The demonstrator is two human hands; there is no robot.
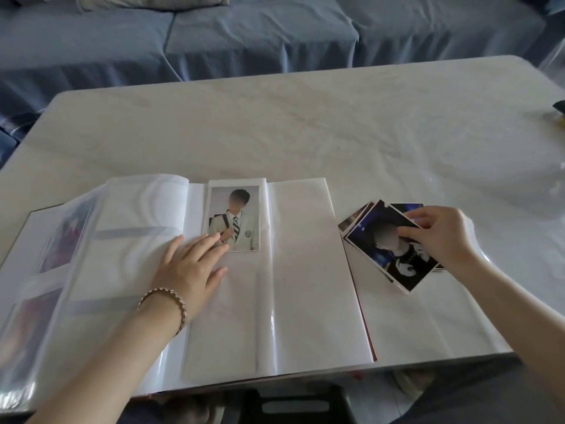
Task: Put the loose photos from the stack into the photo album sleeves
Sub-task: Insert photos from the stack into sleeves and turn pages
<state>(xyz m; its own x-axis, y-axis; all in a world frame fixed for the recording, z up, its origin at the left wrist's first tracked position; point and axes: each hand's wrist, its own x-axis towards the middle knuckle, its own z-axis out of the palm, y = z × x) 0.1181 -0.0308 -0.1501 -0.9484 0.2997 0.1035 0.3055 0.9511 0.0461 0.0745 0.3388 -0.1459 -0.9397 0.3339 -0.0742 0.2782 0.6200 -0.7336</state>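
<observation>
Head view: left hand (189, 267) rests flat on white plastic-sleeved album (305, 270). Right hand (440, 237) pinches dark glossy top photo (394, 261) by its edge; thin, slippery, likely bendable.

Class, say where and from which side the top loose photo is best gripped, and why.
Probably its right edge, pinched from the right, where the right hand holds it: the top photo lies flat and skewed on the stack, leaving that edge free; the album crowds its left.
</observation>
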